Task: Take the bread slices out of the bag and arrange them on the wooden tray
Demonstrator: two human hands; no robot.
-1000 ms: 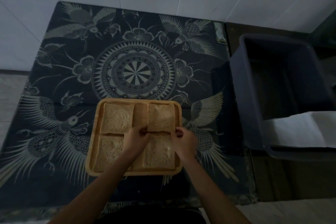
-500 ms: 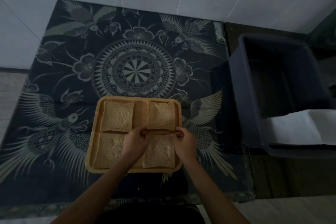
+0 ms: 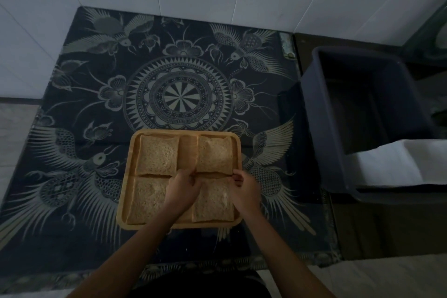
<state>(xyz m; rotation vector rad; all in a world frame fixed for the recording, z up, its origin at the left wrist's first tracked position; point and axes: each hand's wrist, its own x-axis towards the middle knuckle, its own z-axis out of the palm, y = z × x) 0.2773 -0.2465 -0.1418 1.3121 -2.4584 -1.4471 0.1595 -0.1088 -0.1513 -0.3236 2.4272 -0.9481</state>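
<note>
A wooden tray [image 3: 124,201] lies on the patterned cloth near me, with several bread slices on it in a grid. The far left slice [image 3: 157,155] and the near left slice [image 3: 147,198] lie free. My left hand [image 3: 183,187] and my right hand [image 3: 244,189] pinch at the seam between the far right slice [image 3: 214,154] and the near right slice [image 3: 212,203]. Both hands' fingertips are closed on a slice edge there; I cannot tell which slice's edge. My wrists cover parts of the near slices. No bag is plainly in view.
A dark cloth with bird and mandala patterns [image 3: 179,97] covers the table. A dark plastic bin [image 3: 321,128] stands to the right, with a white folded thing [image 3: 396,164] at its near end. White tiled wall lies behind.
My hands stay at the seam between the right-hand slices, shifted barely at all. The slices and the tray have not visibly moved.
</note>
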